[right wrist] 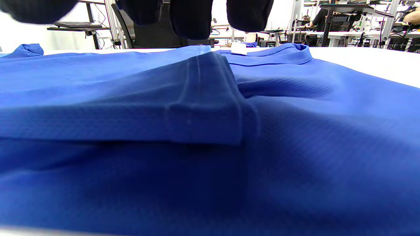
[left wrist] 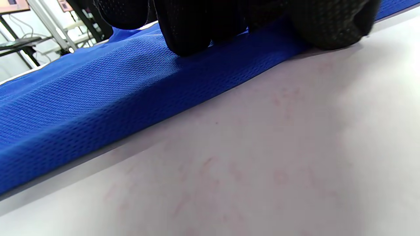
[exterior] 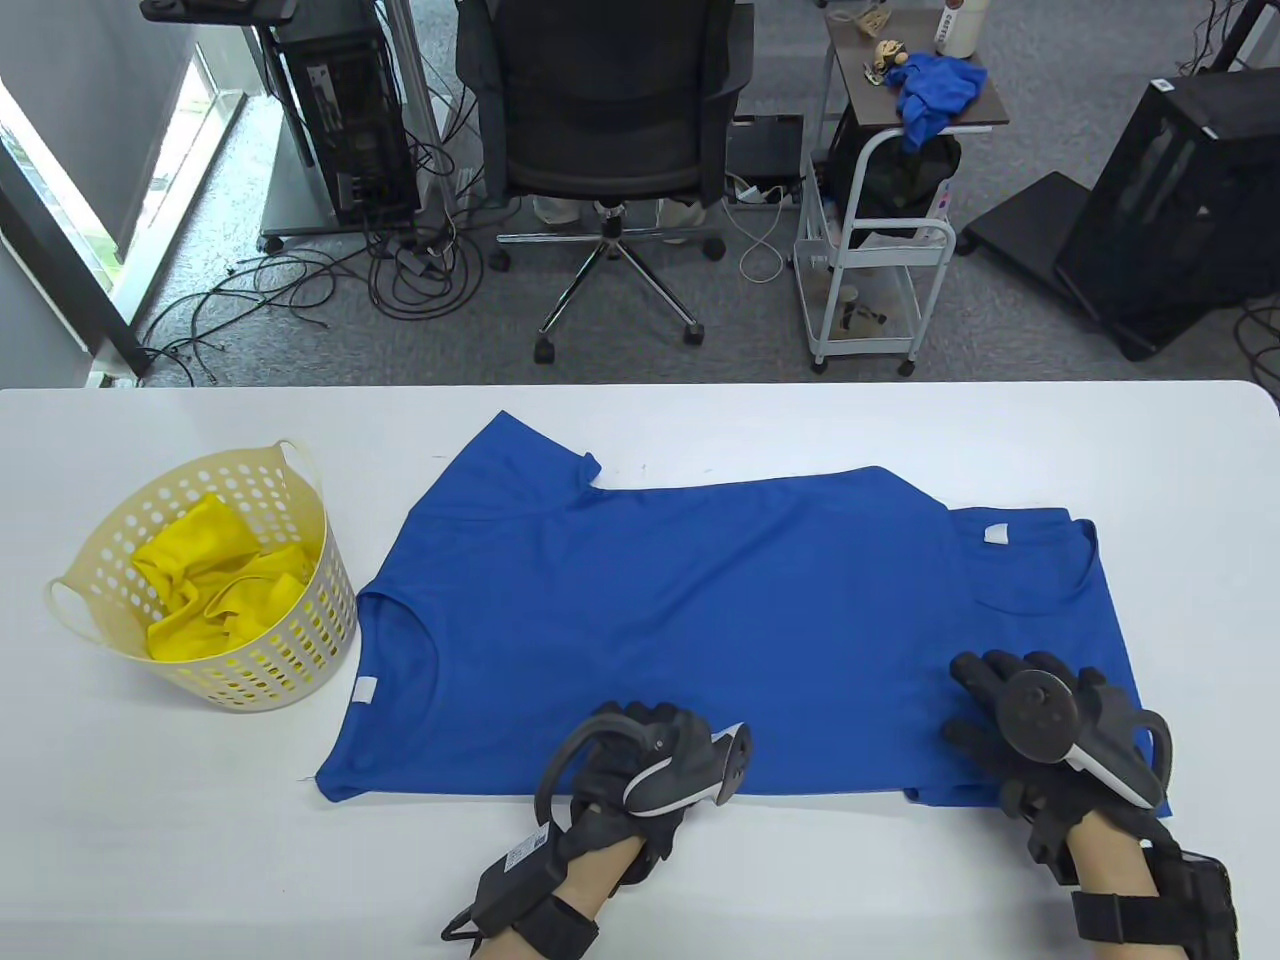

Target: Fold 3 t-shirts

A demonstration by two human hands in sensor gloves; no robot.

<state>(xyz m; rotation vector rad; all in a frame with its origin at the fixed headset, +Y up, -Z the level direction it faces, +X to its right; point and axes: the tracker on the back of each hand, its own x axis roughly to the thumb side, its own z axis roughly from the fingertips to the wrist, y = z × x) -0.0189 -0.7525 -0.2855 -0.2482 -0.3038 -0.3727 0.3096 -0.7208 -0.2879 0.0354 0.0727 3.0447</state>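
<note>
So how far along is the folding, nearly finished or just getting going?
Just getting going, it seems. No finished, folded shirt shows anywhere. In hand: blue t-shirts lie spread on the table, seemingly two overlapping. The left hand presses on the near edge; the right hand rests on the cloth. Left: all the folds, plus the crumpled yellow garment in the basket.

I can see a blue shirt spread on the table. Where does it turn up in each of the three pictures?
Table view: the blue t-shirt covers the table's middle.
Left wrist view: its near edge runs diagonally under the left hand's fingertips.
Right wrist view: it fills the frame.
Shared landmark: the white neck label.
</note>
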